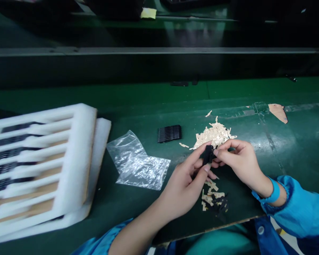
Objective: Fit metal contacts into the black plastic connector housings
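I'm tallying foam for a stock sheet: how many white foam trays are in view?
2. The upper tray lies at the left; the lower tray lies beneath it, its right side sticking out. More may be hidden underneath.

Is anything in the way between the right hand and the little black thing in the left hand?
Nothing that I can see. The right hand is up against the black piece, held in the left hand. The pale pile lies beyond them, not between.
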A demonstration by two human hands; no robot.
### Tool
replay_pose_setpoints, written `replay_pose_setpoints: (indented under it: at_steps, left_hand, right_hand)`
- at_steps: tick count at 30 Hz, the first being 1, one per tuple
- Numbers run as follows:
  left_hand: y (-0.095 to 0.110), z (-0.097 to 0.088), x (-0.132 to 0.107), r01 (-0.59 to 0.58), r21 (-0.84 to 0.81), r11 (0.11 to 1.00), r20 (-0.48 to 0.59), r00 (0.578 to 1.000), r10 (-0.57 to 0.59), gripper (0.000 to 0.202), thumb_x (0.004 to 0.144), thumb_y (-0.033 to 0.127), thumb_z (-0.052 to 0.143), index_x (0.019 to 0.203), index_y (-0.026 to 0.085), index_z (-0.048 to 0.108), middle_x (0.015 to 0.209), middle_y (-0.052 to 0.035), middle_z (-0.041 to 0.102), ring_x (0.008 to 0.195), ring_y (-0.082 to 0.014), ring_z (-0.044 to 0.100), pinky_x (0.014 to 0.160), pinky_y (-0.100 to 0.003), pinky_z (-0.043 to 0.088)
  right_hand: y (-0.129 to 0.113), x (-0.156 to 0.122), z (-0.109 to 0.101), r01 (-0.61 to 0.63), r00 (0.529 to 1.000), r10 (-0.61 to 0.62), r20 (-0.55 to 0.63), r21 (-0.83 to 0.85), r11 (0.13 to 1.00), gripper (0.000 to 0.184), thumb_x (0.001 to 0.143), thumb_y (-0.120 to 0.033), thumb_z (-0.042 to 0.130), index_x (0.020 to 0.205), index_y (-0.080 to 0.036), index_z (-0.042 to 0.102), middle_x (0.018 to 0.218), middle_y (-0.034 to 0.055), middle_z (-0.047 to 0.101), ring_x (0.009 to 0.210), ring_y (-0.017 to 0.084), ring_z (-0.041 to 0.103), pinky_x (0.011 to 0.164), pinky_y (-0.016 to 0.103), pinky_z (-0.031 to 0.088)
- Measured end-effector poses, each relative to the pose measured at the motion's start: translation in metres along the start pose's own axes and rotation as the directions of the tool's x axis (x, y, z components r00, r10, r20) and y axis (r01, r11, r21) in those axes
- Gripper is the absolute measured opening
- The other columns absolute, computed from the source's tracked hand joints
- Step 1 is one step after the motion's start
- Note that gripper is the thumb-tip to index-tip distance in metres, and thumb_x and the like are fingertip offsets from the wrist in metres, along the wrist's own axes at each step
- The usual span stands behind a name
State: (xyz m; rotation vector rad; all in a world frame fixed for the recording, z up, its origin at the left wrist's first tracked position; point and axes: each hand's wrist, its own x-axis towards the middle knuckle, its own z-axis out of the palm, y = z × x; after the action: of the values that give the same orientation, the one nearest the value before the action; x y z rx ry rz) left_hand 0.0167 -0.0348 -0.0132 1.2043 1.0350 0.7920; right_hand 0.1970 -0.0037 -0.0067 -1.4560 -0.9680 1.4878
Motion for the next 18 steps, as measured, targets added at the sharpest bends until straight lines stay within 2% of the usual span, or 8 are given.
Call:
replay_pose_setpoints:
  at_steps: [18]
  left_hand:
    - [-0.0016,-0.0005,-0.0018,-0.007,0.032,0.999,0.006,1.000,0.007,0.059,0.104,0.021,0.053,0.161,0.022,0.041,0.088,-0.0009,0.072,0.079,-0.0175,0.076,0.078,-0.033,0.064]
  right_hand:
    - [-0.0008,0.0000,0.0001,0.026,0.999,-0.026,0.029,0.012,1.000,0.019,0.074,-0.031,0.082,0.066,-0.019,0.070,0.061,0.0002,0.069,0.058,0.016,0.068,0.054,0.028,0.052]
